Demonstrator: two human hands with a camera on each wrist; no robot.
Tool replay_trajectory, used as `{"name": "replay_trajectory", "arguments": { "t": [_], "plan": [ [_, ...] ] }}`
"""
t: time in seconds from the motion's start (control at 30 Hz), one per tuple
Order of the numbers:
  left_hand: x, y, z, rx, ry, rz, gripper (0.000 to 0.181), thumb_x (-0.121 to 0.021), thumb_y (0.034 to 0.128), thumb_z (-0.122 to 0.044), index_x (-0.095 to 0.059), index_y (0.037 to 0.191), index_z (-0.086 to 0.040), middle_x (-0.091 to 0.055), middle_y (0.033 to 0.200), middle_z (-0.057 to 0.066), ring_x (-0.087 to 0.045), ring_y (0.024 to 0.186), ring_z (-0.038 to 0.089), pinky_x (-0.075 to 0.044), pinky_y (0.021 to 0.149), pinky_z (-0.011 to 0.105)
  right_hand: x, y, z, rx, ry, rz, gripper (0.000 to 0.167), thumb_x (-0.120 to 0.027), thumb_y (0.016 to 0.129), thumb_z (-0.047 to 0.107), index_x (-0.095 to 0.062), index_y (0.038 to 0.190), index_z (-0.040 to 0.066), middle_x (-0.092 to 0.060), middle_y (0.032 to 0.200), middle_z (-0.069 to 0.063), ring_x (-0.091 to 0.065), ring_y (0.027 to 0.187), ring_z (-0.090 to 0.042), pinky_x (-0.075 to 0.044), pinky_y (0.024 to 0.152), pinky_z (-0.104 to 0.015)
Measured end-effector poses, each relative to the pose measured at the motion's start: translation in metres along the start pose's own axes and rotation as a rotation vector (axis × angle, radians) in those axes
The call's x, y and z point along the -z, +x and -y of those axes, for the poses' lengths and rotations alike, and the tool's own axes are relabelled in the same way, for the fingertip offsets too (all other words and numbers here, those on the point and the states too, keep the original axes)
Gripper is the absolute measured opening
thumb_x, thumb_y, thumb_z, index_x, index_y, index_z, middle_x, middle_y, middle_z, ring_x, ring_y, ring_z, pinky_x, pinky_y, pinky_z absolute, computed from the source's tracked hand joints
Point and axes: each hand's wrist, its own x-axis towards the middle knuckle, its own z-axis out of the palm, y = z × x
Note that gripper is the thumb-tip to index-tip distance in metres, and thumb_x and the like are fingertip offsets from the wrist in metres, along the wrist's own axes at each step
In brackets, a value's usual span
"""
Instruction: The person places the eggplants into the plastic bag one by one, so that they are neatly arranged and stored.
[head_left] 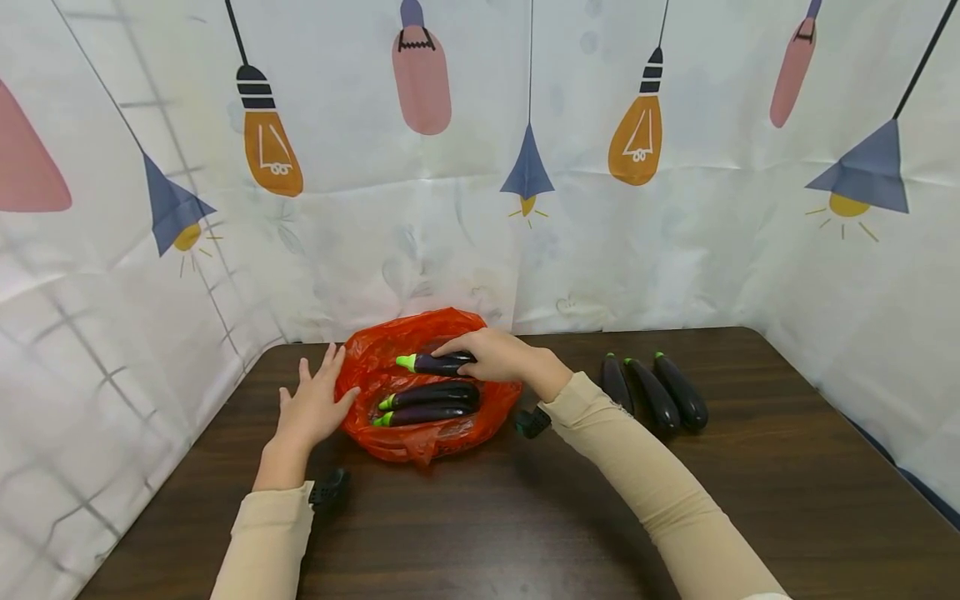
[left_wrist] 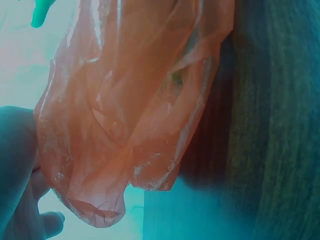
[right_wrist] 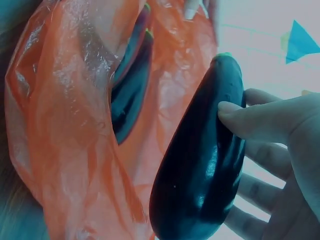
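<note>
A red plastic bag lies opened out on the table, with two dark eggplants inside, their green stem ends to the left. Over the bag's far part my right hand grips another eggplant, thumb on one side and fingers on the other. Its green stem end also points left in the head view. My left hand is at the bag's left edge with its fingers spread. In the left wrist view the bag hides most of what it contains, and the thumb side touches its film.
Several more eggplants lie side by side on the right of the dark wooden table, partly behind the right forearm. A white printed curtain hangs along the back and both sides.
</note>
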Motion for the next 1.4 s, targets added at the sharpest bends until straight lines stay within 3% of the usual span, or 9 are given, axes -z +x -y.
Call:
{"name": "replay_trajectory", "arguments": {
  "t": [0.23, 0.47, 0.8, 1.4],
  "plan": [
    [-0.001, -0.002, 0.001, 0.006, -0.003, 0.000, 0.082, -0.062, 0.1013, -0.030, -0.016, 0.164, -0.004, -0.007, 0.169, 0.022, 0.004, 0.147, 0.061, 0.003, 0.102, 0.087, -0.006, 0.015, 0.005, 0.040, 0.004, -0.004, 0.046, -0.061, 0.102, 0.008, -0.060, 0.146, 0.022, -0.060, 0.143, -0.003, -0.056, 0.105, -0.017, -0.046, 0.081, -0.030],
    [-0.001, 0.000, -0.001, 0.005, 0.014, -0.008, 0.081, -0.061, 0.1014, -0.030, -0.017, 0.164, -0.004, -0.008, 0.169, 0.022, 0.004, 0.147, 0.061, 0.004, 0.102, 0.086, -0.020, 0.026, 0.007, 0.051, -0.035, -0.043, 0.048, -0.062, 0.102, 0.008, -0.056, 0.149, 0.019, -0.056, 0.147, -0.006, -0.053, 0.132, -0.021, -0.044, 0.109, -0.036],
    [-0.003, 0.000, 0.001, -0.010, 0.037, -0.016, 0.080, -0.060, 0.1022, -0.029, -0.016, 0.164, -0.004, -0.007, 0.170, 0.019, 0.003, 0.147, 0.060, 0.002, 0.101, 0.087, -0.037, 0.036, 0.002, 0.012, -0.102, -0.072, 0.046, -0.061, 0.102, 0.005, -0.060, 0.146, 0.020, -0.056, 0.134, -0.008, -0.060, 0.114, -0.022, -0.051, 0.096, -0.033],
    [-0.002, 0.000, 0.000, -0.005, 0.028, -0.019, 0.080, -0.062, 0.1014, -0.029, -0.017, 0.164, -0.004, -0.009, 0.170, 0.019, 0.003, 0.147, 0.060, 0.002, 0.102, 0.087, -0.044, 0.047, 0.003, -0.057, -0.089, -0.029, 0.043, -0.059, 0.103, 0.004, -0.063, 0.143, 0.018, -0.059, 0.132, -0.008, -0.060, 0.115, -0.021, -0.050, 0.101, -0.030]
  ]
}}
